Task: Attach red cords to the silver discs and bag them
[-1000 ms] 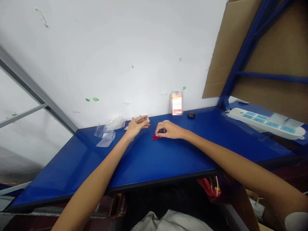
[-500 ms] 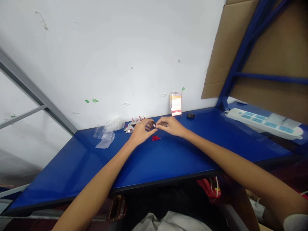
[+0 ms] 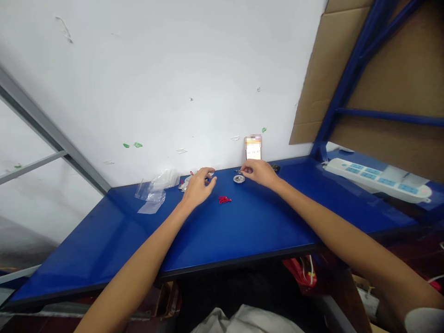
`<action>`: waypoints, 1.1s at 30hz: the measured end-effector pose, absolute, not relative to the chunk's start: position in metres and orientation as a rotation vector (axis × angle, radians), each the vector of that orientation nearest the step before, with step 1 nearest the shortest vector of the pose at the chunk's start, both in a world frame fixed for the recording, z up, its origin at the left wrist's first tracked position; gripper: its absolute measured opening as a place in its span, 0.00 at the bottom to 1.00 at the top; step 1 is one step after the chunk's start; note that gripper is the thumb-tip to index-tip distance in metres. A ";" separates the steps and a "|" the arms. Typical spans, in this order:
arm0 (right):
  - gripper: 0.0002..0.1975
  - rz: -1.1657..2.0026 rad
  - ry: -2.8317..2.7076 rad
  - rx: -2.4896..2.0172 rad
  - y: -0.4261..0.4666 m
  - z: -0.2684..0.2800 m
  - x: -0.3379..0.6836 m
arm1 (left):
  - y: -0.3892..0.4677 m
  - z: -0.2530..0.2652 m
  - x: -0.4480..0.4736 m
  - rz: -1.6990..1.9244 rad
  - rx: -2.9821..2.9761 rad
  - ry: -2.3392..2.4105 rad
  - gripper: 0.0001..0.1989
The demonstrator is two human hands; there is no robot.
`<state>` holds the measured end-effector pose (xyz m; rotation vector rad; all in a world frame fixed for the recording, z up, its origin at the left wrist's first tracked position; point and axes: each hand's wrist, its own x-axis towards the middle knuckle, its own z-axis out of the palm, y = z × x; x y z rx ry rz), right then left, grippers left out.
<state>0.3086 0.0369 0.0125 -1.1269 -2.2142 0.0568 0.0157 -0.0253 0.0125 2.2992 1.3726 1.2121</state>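
Note:
My left hand (image 3: 198, 187) hovers over several shiny round metal pieces (image 3: 182, 186) with thin red loops (image 3: 191, 173); it partly covers them. Its thumb and index finger are apart, with nothing visible between them. My right hand (image 3: 258, 172) has its thumb and fingertips pinched together at a tiny metallic piece (image 3: 237, 171), too small to name. Just below those fingertips a round silver metal piece (image 3: 239, 179) lies on the blue table (image 3: 222, 236). A small heap of red loops (image 3: 225, 200) lies between my hands, nearer to me.
Clear plastic bags (image 3: 154, 190) lie at the left. Behind my right hand a phone (image 3: 253, 147) leans against the wall, with a small black object (image 3: 275, 168) beside it. A white power strip (image 3: 378, 179) stands at the right, near a blue metal frame (image 3: 333, 111).
My hands, which were together around a dark shiny round thing, have moved apart. The left went left and opened; the right shifted right. A round silver piece now shows on the table.

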 end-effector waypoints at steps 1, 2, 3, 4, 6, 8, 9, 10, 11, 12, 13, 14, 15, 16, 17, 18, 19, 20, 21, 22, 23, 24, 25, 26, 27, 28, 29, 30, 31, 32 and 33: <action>0.04 0.024 -2.263 -1.129 0.039 0.012 0.310 | -0.024 0.013 0.013 1.199 2.300 1.390 0.15; 0.04 -0.006 -2.312 -1.130 0.040 0.011 0.311 | -0.022 0.013 0.011 1.183 2.303 1.410 0.14; 0.05 -0.030 -2.361 -1.129 0.041 0.010 0.311 | -0.020 0.013 0.009 1.161 2.310 1.432 0.14; 0.05 -0.045 -2.406 -1.124 0.041 0.009 0.311 | -0.018 0.013 0.006 1.139 2.317 1.456 0.13; 0.06 -0.038 -2.484 -1.112 0.042 0.009 0.311 | -0.015 0.013 0.001 1.109 2.323 1.510 0.12; 0.06 -0.004 -2.526 -1.109 0.041 0.010 0.311 | -0.011 0.015 -0.006 1.097 2.318 1.569 0.12; 0.06 0.019 -2.525 -1.109 0.041 0.011 0.311 | -0.009 0.016 -0.011 1.094 2.318 1.606 0.13; 0.07 0.039 -2.509 -1.110 0.040 0.013 0.312 | -0.007 0.018 -0.016 1.092 2.321 1.653 0.14; 0.08 0.057 -2.481 -1.110 0.038 0.015 0.312 | -0.004 0.020 -0.022 1.088 2.331 1.710 0.14; 0.09 0.073 -2.449 -1.110 0.036 0.017 0.312 | -0.002 0.022 -0.030 1.077 2.346 1.777 0.15; 0.10 0.087 -2.419 -1.110 0.035 0.019 0.312 | 0.001 0.025 -0.038 1.063 2.360 1.856 0.15; 0.11 0.099 -2.396 -1.111 0.033 0.021 0.311 | 0.004 0.027 -0.047 1.030 2.372 1.934 0.15; 0.11 0.109 -2.383 -1.110 0.032 0.022 0.310 | 0.007 0.030 -0.056 0.982 2.373 2.022 0.15; 0.11 0.116 -2.376 -1.107 0.030 0.023 0.309 | 0.010 0.032 -0.065 0.918 2.368 2.111 0.16; 0.11 0.125 -2.375 -1.100 0.029 0.023 0.308 | 0.012 0.034 -0.073 0.847 2.358 2.186 0.17; 0.12 0.134 -2.378 -1.095 0.029 0.023 0.307 | 0.014 0.036 -0.080 0.773 2.343 2.237 0.17; 0.12 0.142 -2.383 -1.092 0.028 0.022 0.306 | 0.016 0.038 -0.087 0.690 2.336 2.252 0.18; 0.12 0.149 -2.387 -1.093 0.028 0.022 0.305 | 0.016 0.039 -0.092 0.610 2.342 2.238 0.19; 0.12 0.155 -2.388 -1.095 0.027 0.021 0.304 | 0.016 0.041 -0.095 0.539 2.358 2.199 0.19; 0.12 0.159 -2.388 -1.096 0.027 0.020 0.303 | 0.016 0.043 -0.097 0.480 2.381 2.146 0.19; 0.13 0.164 -2.385 -1.095 0.026 0.020 0.302 | 0.015 0.044 -0.099 0.434 2.406 2.088 0.18; 0.14 0.167 -2.381 -1.093 0.025 0.020 0.301 | 0.014 0.045 -0.099 0.396 2.423 2.033 0.18; 0.14 0.171 -2.375 -1.089 0.024 0.019 0.300 | 0.013 0.046 -0.099 0.358 2.425 1.985 0.17; 0.15 0.177 -2.370 -1.087 0.023 0.019 0.300 | 0.012 0.047 -0.099 0.318 2.413 1.947 0.17; 0.16 0.183 -2.365 -1.088 0.023 0.019 0.299 | 0.012 0.047 -0.099 0.276 2.397 1.914 0.17; 0.16 0.188 -2.360 -1.090 0.022 0.020 0.299 | 0.012 0.046 -0.098 0.238 2.390 1.886 0.18; 0.16 0.192 -2.355 -1.093 0.021 0.020 0.299 | 0.013 0.045 -0.098 0.213 2.399 1.858 0.20; 0.16 0.193 -2.351 -1.096 0.021 0.020 0.298 | 0.014 0.043 -0.097 0.203 2.424 1.831 0.22; 0.17 0.193 -2.349 -1.097 0.021 0.020 0.298 | 0.015 0.041 -0.097 0.204 2.458 1.804 0.22; 0.16 0.192 -2.347 -1.097 0.020 0.020 0.298 | 0.017 0.040 -0.096 0.212 2.493 1.778 0.21; 0.16 0.189 -2.345 -1.096 0.020 0.020 0.297 | 0.018 0.038 -0.096 0.222 2.517 1.759 0.18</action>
